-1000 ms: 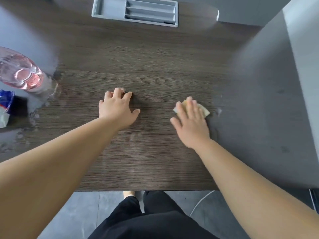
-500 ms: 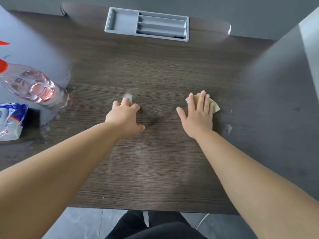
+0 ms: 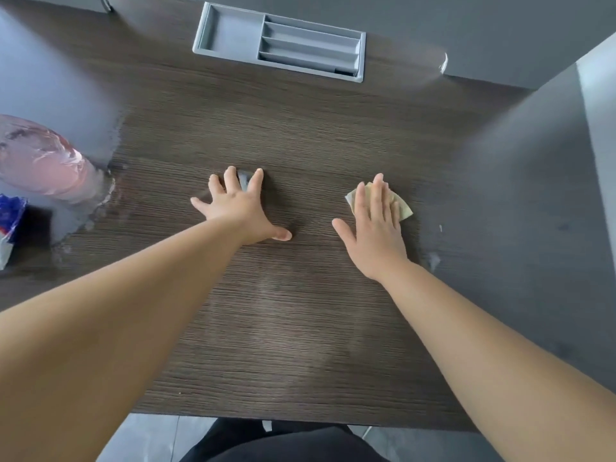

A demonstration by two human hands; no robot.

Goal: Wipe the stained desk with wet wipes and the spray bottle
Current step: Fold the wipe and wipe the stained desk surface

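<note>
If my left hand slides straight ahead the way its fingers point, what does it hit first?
Probably the grey tray at the back of the desk; only bare wood lies between it and your left hand. Whether its rim stands above the surface is unclear.

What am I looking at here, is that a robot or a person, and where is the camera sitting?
No robot here: these are a person's two bare arms. There is one picture, from a wide-angle camera worn on the head, looking down at a dark wood-grain desk. The left hand lies flat, fingers spread over a small grey wipe. The right hand presses flat on a yellowish wipe. Neither hand grips anything. At the left edge are a clear spray bottle with pink liquid and a blue wipes pack. A grey tray sits at the far edge.
</note>
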